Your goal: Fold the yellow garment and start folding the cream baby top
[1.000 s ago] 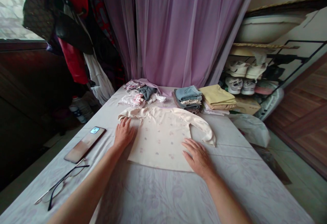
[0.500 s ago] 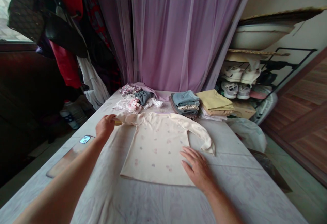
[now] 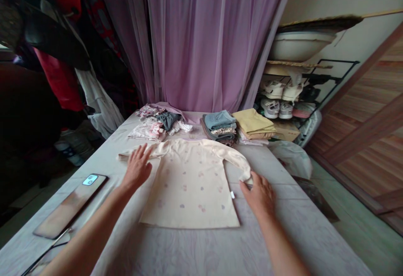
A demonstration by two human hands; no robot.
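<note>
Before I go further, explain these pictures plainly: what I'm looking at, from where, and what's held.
There is no machine here: just a person's two bare hands. Every picture comes from one camera worn on the head, looking forward and down. A pale long-sleeved top lies spread on the patterned cloth. Beyond it are crumpled clothes and folded clothes; a phone lies to the left. The left hand is open at one sleeve; the right hand is at the other sleeve's cuff, but whether it grips is hard to tell.
</note>
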